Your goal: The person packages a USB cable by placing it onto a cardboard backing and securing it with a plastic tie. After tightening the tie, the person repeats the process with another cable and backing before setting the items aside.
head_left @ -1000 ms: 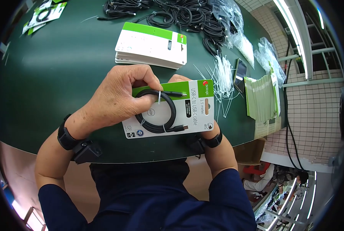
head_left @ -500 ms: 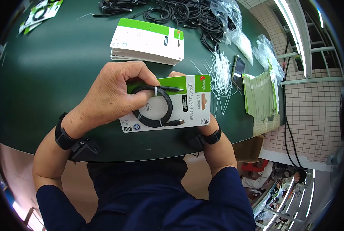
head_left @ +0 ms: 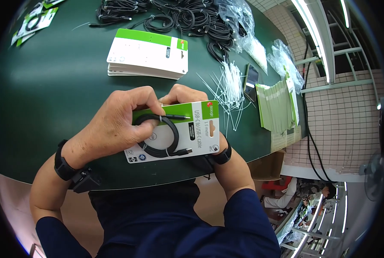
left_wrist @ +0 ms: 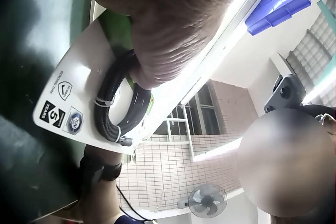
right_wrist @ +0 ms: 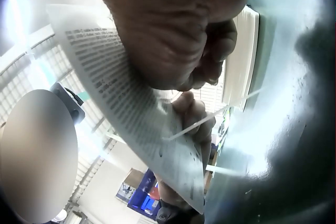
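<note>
A coiled black USB-C cable lies against the front of a green and white retail card, with white ties around the coil. My left hand pinches the coil and card at the upper left, thumb in front and some fingers behind. Behind the card's upper edge, my right hand has its fingers curled and pinches a white cable tie close to the left fingertips; its grip is partly hidden. In the right wrist view, a thin tie end sticks out from the card's printed back.
Beyond the hands lies a stack of cards. A heap of black cables and plastic bags lie at the back. Loose white cable ties, a phone and a row of cards are at the right; packed cards lie far left.
The right hand's knuckles have come further into sight above the card, closer to the left fingertips. The left hand keeps its pinch. The whole head view has shifted slightly.
</note>
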`<state>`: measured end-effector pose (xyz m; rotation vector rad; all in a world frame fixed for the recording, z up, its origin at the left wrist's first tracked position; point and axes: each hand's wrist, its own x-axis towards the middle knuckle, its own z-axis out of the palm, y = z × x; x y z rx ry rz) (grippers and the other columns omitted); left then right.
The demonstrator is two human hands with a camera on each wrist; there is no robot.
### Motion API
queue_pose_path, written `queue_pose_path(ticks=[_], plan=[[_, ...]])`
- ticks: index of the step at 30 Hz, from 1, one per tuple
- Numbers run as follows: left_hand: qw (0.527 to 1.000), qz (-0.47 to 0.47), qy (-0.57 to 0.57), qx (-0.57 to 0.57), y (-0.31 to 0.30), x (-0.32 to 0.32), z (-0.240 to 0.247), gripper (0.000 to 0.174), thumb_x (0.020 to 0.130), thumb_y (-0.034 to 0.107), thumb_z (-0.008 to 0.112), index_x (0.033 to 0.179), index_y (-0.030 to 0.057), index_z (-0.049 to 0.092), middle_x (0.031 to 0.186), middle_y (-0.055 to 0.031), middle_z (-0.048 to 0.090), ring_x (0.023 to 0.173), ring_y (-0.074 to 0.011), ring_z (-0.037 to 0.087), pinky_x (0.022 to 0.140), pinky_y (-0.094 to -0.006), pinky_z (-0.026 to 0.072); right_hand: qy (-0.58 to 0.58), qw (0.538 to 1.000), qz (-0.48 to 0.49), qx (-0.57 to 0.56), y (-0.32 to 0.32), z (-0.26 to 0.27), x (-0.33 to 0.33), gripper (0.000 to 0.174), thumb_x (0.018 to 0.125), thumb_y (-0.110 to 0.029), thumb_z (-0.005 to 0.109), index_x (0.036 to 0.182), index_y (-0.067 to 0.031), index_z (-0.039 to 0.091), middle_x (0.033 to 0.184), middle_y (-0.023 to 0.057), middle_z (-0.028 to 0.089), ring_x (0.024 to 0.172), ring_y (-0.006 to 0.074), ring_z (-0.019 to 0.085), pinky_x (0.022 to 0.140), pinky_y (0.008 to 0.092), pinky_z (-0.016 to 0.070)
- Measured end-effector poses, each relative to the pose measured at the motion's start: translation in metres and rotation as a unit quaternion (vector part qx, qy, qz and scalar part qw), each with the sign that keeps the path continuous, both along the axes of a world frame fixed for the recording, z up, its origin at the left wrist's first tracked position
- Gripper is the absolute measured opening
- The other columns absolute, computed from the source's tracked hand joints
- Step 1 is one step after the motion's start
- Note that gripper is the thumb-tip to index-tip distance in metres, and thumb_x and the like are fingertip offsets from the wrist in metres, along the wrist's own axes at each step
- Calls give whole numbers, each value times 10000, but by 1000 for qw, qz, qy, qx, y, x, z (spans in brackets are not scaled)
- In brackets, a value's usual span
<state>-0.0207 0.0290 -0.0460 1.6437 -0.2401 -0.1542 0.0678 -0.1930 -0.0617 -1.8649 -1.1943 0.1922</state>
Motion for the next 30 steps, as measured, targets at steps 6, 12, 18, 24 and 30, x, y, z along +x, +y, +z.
queue_pose_path(ticks=[6, 12, 18, 24, 30], plan=[[984, 76, -150, 67, 0, 0, 2, 199, 773, -119, 650, 940, -13, 621, 962, -82, 706, 879, -159, 687, 795, -298, 554, 293, 940, 93, 148, -10, -33, 11, 259, 974, -270, 753, 1037, -31, 675, 1062, 14, 633, 940, 72, 625, 709, 251, 505], [960, 94, -244, 100, 4, 4, 3, 218, 766, -100, 688, 963, -19, 639, 920, -123, 718, 821, -253, 710, 765, -324, 565, 448, 873, 62, 185, -7, -34, -1, 328, 978, -320, 752, 1078, -22, 656, 1021, -9, 581, 922, 51, 587, 724, 212, 496], [981, 50, -170, 78, 6, 3, 6, 263, 760, -134, 650, 999, -24, 655, 941, -114, 712, 842, -243, 706, 769, -325, 563, 448, 868, 108, 186, -7, -28, 2, 342, 964, -316, 768, 1083, -18, 646, 1002, -3, 579, 893, 50, 574, 727, 195, 495], [976, 38, -195, 84, 5, 3, 7, 312, 776, -151, 647, 1058, -22, 683, 957, -113, 711, 861, -243, 717, 780, -323, 574, 428, 887, 75, 156, -5, -20, -3, 349, 956, -305, 774, 1074, -6, 641, 979, 8, 588, 862, 56, 576, 705, 217, 493], [974, 30, -201, 100, 5, 2, 8, 316, 785, -152, 644, 1070, -22, 685, 958, -116, 707, 862, -237, 717, 777, -315, 575, 298, 946, 72, 110, -3, -14, 1, 356, 945, -313, 779, 1025, 9, 649, 928, 12, 588, 826, 64, 571, 691, 236, 488]])
